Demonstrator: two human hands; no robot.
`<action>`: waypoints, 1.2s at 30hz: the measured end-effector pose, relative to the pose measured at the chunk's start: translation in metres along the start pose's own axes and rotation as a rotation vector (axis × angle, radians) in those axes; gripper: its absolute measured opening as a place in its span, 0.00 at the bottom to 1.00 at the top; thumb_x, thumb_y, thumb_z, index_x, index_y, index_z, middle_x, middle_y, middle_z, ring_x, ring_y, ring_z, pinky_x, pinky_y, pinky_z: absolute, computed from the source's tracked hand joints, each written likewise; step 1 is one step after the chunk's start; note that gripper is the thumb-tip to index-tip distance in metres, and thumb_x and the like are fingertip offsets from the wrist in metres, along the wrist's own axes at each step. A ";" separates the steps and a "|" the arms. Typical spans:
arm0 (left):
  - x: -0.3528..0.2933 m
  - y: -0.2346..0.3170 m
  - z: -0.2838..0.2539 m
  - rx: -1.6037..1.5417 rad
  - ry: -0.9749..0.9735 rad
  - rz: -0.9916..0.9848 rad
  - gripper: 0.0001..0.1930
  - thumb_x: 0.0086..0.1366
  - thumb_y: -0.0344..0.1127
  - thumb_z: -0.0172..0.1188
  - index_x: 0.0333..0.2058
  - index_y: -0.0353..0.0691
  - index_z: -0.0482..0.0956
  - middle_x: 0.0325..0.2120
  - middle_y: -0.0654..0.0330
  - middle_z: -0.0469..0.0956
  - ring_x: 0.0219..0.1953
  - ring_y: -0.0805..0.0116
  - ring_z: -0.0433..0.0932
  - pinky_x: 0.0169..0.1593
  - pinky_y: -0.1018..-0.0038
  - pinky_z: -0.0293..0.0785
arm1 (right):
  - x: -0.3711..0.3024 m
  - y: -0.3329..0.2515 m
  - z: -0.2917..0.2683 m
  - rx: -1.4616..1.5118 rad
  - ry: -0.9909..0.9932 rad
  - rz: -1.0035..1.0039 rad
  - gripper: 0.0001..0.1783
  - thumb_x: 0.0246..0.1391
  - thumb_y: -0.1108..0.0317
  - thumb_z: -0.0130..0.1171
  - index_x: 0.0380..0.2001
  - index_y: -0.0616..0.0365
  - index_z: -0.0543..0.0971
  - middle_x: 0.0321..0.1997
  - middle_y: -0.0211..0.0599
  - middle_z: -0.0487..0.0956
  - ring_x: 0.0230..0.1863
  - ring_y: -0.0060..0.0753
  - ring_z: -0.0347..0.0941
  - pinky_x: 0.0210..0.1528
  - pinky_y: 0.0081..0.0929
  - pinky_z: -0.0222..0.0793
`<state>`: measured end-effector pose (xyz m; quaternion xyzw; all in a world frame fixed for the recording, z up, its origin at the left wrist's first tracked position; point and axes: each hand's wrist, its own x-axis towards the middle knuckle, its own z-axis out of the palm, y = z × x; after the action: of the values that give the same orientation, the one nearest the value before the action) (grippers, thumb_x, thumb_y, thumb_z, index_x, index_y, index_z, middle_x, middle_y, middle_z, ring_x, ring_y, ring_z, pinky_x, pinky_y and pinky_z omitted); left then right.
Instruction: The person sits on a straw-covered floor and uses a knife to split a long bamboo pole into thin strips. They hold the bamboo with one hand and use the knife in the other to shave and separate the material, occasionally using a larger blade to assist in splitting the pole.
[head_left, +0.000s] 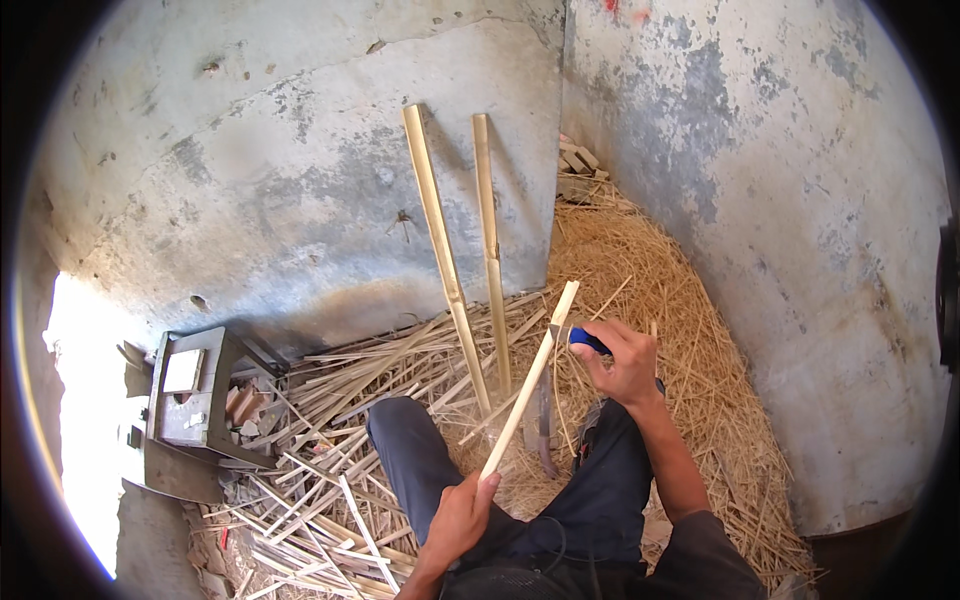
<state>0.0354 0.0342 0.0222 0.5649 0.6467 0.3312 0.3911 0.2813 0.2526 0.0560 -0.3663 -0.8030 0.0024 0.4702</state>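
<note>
My left hand (462, 518) is closed round the lower end of a pale bamboo strip (520, 405), which slants up and to the right between my knees. In my right hand (625, 362) is a knife (588, 341) with a blue handle, its fingers wrapped round it. The short blade meets the strip not far below its upper end. A thin curl or sliver hangs down near the blade. Below it, between my legs, stands a dark, curved, narrow piece (545, 425) whose kind I cannot make out.
Two split bamboo lengths (432, 205) (488, 210) lean against the worn wall (300, 180). Loose strips (330, 510) lie at the left, and a heap of shavings (700, 400) spreads at the right. A grey metal box-like stand (190, 400) is at far left.
</note>
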 end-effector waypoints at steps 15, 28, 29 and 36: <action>0.010 -0.044 0.006 -0.705 -0.362 -0.236 0.26 0.86 0.54 0.47 0.31 0.41 0.73 0.21 0.68 0.69 0.21 0.78 0.65 0.27 0.76 0.64 | -0.008 -0.006 0.006 -0.021 0.040 0.027 0.16 0.62 0.55 0.73 0.40 0.58 0.88 0.36 0.38 0.88 0.30 0.38 0.87 0.30 0.31 0.79; -0.030 -0.072 -0.003 -0.420 -0.350 -0.291 0.23 0.81 0.55 0.58 0.39 0.38 0.83 0.21 0.70 0.73 0.25 0.81 0.72 0.29 0.78 0.68 | 0.015 0.097 -0.051 -0.149 0.167 0.625 0.22 0.70 0.51 0.65 0.49 0.61 0.88 0.31 0.42 0.86 0.31 0.29 0.78 0.35 0.32 0.73; -0.026 -0.069 -0.007 -0.401 -0.301 -0.288 0.23 0.81 0.55 0.59 0.39 0.38 0.83 0.21 0.70 0.73 0.25 0.81 0.72 0.29 0.78 0.68 | 0.015 0.094 -0.053 -0.170 0.053 0.630 0.21 0.70 0.51 0.66 0.49 0.60 0.88 0.33 0.43 0.87 0.32 0.32 0.81 0.36 0.33 0.75; 0.013 -0.033 -0.009 -0.357 0.008 -0.110 0.21 0.81 0.49 0.60 0.38 0.34 0.82 0.19 0.67 0.75 0.23 0.79 0.72 0.29 0.74 0.68 | -0.007 0.062 -0.048 -0.270 -0.938 0.648 0.29 0.66 0.44 0.65 0.57 0.56 0.83 0.48 0.52 0.89 0.51 0.52 0.87 0.54 0.45 0.80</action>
<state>0.0116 0.0425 -0.0037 0.4490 0.6091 0.4209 0.5002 0.3559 0.2775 0.0557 -0.6094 -0.7656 0.2056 -0.0111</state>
